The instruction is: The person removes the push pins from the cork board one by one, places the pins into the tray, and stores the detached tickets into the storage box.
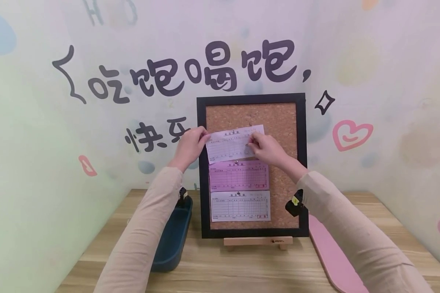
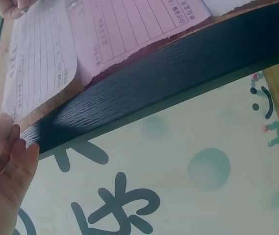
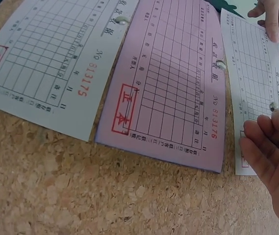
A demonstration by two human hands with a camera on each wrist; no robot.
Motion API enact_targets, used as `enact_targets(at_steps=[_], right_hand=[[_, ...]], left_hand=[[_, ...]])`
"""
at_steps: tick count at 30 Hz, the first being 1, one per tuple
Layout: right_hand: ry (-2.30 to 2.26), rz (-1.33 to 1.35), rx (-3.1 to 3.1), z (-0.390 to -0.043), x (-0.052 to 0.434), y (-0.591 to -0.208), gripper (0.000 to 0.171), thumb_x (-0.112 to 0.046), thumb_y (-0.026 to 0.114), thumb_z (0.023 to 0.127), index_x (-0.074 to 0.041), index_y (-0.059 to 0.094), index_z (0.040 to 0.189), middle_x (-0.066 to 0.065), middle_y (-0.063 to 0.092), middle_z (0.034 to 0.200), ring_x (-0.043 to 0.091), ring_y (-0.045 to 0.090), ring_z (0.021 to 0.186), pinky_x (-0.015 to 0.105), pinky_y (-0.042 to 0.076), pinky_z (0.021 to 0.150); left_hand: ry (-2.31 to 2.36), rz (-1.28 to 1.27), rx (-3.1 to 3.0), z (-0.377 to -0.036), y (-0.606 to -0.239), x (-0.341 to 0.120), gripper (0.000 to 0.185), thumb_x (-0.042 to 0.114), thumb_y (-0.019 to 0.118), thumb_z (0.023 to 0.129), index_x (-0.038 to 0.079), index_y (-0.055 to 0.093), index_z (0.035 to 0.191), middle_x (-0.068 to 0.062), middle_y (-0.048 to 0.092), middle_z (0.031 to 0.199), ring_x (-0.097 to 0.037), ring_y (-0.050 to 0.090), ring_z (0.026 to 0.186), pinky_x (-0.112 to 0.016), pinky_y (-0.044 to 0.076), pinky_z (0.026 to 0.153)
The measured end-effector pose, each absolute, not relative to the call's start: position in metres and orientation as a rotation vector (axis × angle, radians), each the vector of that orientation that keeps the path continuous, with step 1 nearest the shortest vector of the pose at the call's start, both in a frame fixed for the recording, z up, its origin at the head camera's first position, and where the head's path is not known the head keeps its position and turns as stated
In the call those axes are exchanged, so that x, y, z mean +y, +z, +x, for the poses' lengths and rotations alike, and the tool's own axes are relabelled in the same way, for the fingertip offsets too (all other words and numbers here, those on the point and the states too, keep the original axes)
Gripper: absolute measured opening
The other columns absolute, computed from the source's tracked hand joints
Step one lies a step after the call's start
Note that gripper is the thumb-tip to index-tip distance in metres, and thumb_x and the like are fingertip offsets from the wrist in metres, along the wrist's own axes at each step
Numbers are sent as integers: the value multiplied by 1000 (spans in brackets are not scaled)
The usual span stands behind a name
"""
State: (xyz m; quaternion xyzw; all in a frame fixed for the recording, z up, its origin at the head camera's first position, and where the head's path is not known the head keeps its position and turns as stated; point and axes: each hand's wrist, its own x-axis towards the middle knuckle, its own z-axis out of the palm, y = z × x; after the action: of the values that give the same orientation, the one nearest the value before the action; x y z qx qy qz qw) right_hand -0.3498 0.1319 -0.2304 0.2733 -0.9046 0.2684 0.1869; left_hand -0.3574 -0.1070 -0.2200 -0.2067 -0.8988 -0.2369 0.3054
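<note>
A framed cork board (image 1: 284,175) stands upright on the table. Three receipt slips hang one above another: a white one (image 1: 227,147) on top, a pink one (image 1: 238,177) in the middle and another white one (image 1: 240,206) at the bottom. My left hand (image 1: 191,144) pinches the top slip's upper left corner, beside the frame's left edge. On that slip's right half, my right hand (image 1: 269,149) has its fingers curled together, with a silvery pushpin (image 3: 274,106) at its fingertips. Similar pins hold the pink slip (image 3: 221,64) and the lower white slip (image 3: 56,58) at their top edges.
A wooden easel foot (image 1: 256,241) supports the board. Left of it on the table (image 1: 212,272) lies a dark blue tray (image 1: 170,240), partly behind my left sleeve. At the right is a pink flat board (image 1: 331,252), partly covered by my right sleeve. A printed wall rises behind.
</note>
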Motion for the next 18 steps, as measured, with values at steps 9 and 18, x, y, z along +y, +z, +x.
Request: enact_targets(at_steps=[9, 18], right_hand=[[768, 741, -2573, -343, 138, -236, 8, -9, 49, 92, -3, 53, 93, 7, 53, 75, 18, 47, 64, 29, 38, 57], [768, 775, -2561, -336, 150, -242, 6, -9, 50, 92, -3, 53, 93, 7, 53, 74, 17, 45, 63, 30, 37, 56]], left_hand=[[-731, -517, -2346, -350, -227, -113, 16, 16, 54, 91, 2, 61, 88, -11, 61, 80, -22, 52, 72, -34, 42, 66], [-814, -511, -2266, -342, -235, -120, 16, 16, 55, 91, 1, 60, 87, -12, 61, 80, -22, 51, 69, -33, 42, 65]])
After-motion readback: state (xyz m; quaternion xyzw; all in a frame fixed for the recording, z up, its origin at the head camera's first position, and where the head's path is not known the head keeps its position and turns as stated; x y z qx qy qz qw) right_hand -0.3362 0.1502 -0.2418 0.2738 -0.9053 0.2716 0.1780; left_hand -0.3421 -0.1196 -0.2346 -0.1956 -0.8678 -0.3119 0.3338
